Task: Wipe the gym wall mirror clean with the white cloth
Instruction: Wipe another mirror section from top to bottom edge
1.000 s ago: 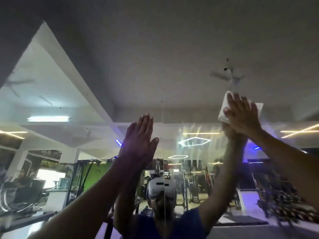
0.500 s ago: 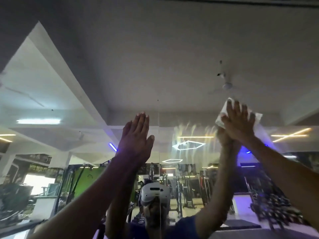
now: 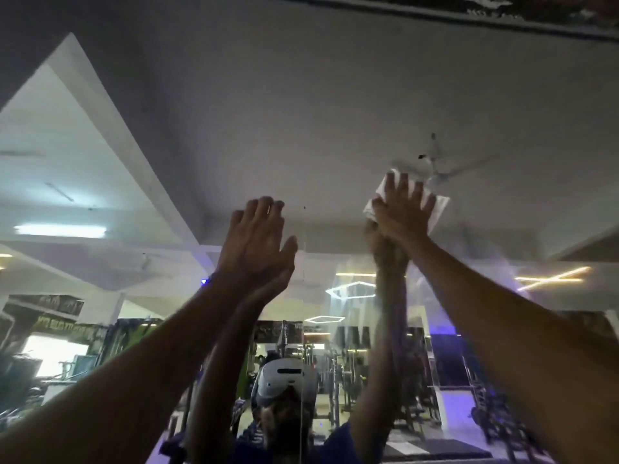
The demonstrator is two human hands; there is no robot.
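Observation:
The gym wall mirror (image 3: 301, 105) fills the view and reflects the ceiling, the lights and the person. High on the glass, my right hand (image 3: 400, 212) presses the folded white cloth (image 3: 435, 209) flat against the mirror with straight, spread fingers. Cloth edges show above and to the right of the fingers. My left hand (image 3: 256, 244) is raised to the left of it, fingers straight, palm at the glass; contact with the glass is unclear. A vertical seam (image 3: 304, 296) between mirror panels runs down between both hands. Wet streaks (image 3: 355, 296) show below the cloth.
The mirror's dark top frame (image 3: 469, 18) crosses the upper right corner. Reflected in the glass are a ceiling fan (image 3: 432, 162), hexagonal lights (image 3: 351, 289) and gym machines (image 3: 351, 370) lower down.
My right hand has slid the cloth a little up and to the left on the glass. The view has tilted upward, and the mirror's top frame has come into sight.

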